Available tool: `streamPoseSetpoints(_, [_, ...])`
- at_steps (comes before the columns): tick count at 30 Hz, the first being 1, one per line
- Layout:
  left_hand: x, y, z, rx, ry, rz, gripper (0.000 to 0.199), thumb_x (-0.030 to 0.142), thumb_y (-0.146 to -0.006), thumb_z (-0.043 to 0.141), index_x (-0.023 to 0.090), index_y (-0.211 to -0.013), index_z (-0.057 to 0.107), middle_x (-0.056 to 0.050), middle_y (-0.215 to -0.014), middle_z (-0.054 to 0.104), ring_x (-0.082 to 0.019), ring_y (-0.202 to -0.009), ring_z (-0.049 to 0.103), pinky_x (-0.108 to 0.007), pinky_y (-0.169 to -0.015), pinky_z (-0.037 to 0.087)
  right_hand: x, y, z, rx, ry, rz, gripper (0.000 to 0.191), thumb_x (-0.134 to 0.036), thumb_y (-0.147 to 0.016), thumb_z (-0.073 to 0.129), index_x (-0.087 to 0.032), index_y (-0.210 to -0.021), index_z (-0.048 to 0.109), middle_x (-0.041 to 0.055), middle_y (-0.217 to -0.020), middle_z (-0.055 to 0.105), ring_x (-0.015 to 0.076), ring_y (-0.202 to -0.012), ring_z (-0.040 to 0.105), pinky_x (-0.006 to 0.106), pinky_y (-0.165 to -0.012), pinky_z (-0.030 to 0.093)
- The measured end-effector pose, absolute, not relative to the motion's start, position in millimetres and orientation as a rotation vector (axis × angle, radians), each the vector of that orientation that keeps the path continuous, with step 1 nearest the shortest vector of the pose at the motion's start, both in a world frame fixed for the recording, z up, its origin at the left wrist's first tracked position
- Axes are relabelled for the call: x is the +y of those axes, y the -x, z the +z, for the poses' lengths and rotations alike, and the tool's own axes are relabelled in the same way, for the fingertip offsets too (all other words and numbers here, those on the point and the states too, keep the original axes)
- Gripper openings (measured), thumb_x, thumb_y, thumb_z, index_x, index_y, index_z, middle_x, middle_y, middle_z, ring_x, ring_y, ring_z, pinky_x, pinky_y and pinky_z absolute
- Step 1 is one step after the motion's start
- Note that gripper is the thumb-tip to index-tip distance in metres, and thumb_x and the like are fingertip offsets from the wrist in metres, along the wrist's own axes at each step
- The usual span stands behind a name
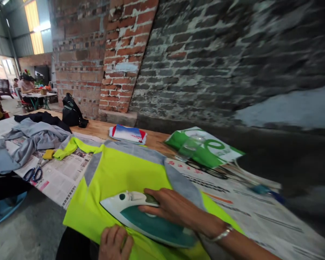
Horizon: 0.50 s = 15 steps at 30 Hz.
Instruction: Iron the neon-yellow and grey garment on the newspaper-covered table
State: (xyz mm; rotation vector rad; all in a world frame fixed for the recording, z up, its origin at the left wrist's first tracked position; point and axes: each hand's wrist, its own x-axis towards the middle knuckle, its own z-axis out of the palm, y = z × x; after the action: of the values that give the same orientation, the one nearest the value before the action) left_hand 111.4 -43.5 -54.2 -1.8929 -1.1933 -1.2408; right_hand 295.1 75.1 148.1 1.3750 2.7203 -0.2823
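A white-and-teal steam iron [151, 220] is clasped by the closed right grip [173, 211] and lies on a neon-yellow garment with grey panels [130, 180], spread over newspaper [260, 224] on a wooden table [157, 139]. The half-curled left grip [115, 243] touches the cloth near; whether it has hold cannot be told.

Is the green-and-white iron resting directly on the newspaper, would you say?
No, the green-and-white iron sits on the neon-yellow cloth garment, under the person's right hand.

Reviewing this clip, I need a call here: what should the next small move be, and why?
Probably glide the iron along the yellow shirt: the right hand grips its handle, and the left hand holds the cloth beside it.
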Motion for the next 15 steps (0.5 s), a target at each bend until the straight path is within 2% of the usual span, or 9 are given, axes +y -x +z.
streamPoseSetpoints(2, [-44.4,-109.4,-50.5,-1.195,1.904,-1.259,0.06,0.073,-0.088,0.047,0.02,-0.105,0.069,-0.009,-0.096,0.07,-0.024,-0.1,0.061,-0.036,-0.097,0.039,78.8,-294.9,147.9,2.705,-1.373,-0.258,0.036,-0.057,-0.095,0.057,-0.023,-0.1,0.07,0.0073,-0.084,0.077,0.0278,-0.085,0.074,0.029,-0.069,0.047])
streamPoseSetpoints(7, [-45.6,-108.7,-44.4,-1.213,1.926,-1.303,0.051,0.064,-0.089,0.049,0.02,-0.106,0.069,-0.008,-0.095,0.072,-0.023,-0.1,0.064,-0.036,-0.098,0.04,115.5,-293.2,145.3,2.686,-1.5,-0.152,0.037,-0.056,-0.095,0.056,-0.024,-0.107,0.07,0.0092,-0.09,0.077,0.0288,-0.09,0.073,0.029,-0.071,0.047])
streamPoseSetpoints(12, [-47.0,-108.6,-36.8,-1.233,1.954,-1.327,0.045,0.056,-0.091,0.048,0.019,-0.103,0.07,-0.008,-0.094,0.073,-0.022,-0.1,0.065,-0.034,-0.098,0.04,183.5,-296.1,140.7,2.609,-1.69,-0.055,0.049,-0.063,-0.095,0.051,-0.021,-0.113,0.07,0.0125,-0.096,0.077,0.0284,-0.093,0.072,0.03,-0.072,0.047])
streamPoseSetpoints(15, [-47.2,-110.0,-38.2,-1.233,1.941,-1.35,0.051,0.058,-0.097,0.04,0.019,-0.101,0.072,-0.007,-0.092,0.073,-0.021,-0.1,0.066,-0.033,-0.099,0.04,230.6,-302.7,135.7,2.58,-1.779,-0.035,0.057,-0.067,-0.094,0.049,-0.019,-0.114,0.07,0.0142,-0.105,0.076,0.028,-0.097,0.07,0.03,-0.075,0.047])
